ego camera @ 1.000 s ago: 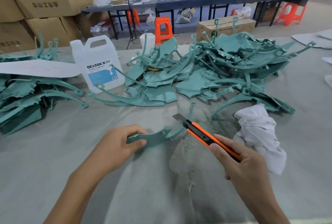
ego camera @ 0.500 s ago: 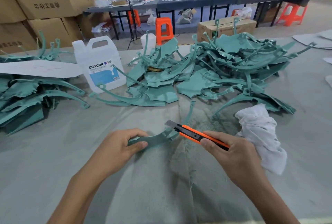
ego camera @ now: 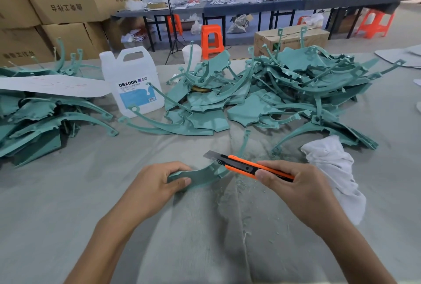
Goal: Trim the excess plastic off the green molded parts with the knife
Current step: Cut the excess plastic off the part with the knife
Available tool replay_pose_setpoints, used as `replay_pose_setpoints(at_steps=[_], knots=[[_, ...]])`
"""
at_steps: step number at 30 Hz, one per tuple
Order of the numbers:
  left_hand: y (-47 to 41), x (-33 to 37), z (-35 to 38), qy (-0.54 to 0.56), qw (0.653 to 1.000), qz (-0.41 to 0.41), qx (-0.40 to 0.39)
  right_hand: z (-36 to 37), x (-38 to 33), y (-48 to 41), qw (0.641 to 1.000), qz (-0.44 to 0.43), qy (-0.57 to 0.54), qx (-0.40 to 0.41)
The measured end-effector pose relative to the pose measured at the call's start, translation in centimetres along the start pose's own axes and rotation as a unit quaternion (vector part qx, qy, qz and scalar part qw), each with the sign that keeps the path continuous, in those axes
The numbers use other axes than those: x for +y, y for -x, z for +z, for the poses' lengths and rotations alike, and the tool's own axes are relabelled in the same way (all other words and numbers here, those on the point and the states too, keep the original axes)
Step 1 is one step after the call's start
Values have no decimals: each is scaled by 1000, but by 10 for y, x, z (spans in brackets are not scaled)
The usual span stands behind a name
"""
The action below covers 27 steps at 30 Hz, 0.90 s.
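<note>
My left hand (ego camera: 157,181) grips the near end of a curved green molded part (ego camera: 200,175) that lies on the grey cloth-covered table (ego camera: 68,192). My right hand (ego camera: 296,189) holds an orange and black utility knife (ego camera: 241,165) with its blade out. The blade lies across the upper edge of the part, pointing left. A thin arm of the part runs up and away behind the knife. Fine green shavings lie on the cloth under and below the part.
A big heap of green parts (ego camera: 284,92) fills the table's far middle and right, a second heap (ego camera: 38,119) sits at the left. A white DEXCON jug (ego camera: 132,81) stands between them. A white rag (ego camera: 335,174) lies beside my right hand. Cardboard boxes stand at the back left.
My right hand has swung the knife from steeply angled to nearly flat and slid the blade left along the part's edge. My left hand keeps its grip on the part.
</note>
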<state>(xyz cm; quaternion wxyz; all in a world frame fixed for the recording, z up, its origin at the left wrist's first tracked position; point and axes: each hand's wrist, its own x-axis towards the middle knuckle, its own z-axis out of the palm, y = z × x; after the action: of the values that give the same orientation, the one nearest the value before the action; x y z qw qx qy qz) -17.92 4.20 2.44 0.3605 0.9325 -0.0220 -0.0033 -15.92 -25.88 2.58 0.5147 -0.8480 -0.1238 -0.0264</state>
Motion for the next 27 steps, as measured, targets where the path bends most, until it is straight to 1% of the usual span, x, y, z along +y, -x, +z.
replay_pose_setpoints(at_steps=[3, 7, 8, 12, 15, 19, 23, 25, 27], knots=[[0, 1, 1, 1, 1000, -1, 4, -2, 8, -5, 999, 22, -30, -9], [5, -1, 2, -1, 1000, 3, 4, -3, 23, -4, 999, 48, 4, 7], [6, -1, 2, -1, 1000, 4, 7, -3, 25, -1, 999, 51, -2, 8], [4, -1, 3, -10, 1000, 9, 11, 3, 21, 9, 998, 18, -31, 50], [5, -2, 3, -9, 1000, 11, 8, 4, 12, 13, 1000, -7, -7, 27], [5, -2, 5, -19, 999, 23, 11, 3, 8, 10, 998, -11, 47, 41], [6, -5, 6, -10, 1000, 16, 9, 5, 7, 10, 998, -14, 54, 34], [6, -4, 6, -6, 1000, 16, 4, 6, 10, 11, 997, -6, 67, 47], [3, -4, 3, 22, 1000, 13, 6, 8, 12, 12, 995, -3, 72, 72]])
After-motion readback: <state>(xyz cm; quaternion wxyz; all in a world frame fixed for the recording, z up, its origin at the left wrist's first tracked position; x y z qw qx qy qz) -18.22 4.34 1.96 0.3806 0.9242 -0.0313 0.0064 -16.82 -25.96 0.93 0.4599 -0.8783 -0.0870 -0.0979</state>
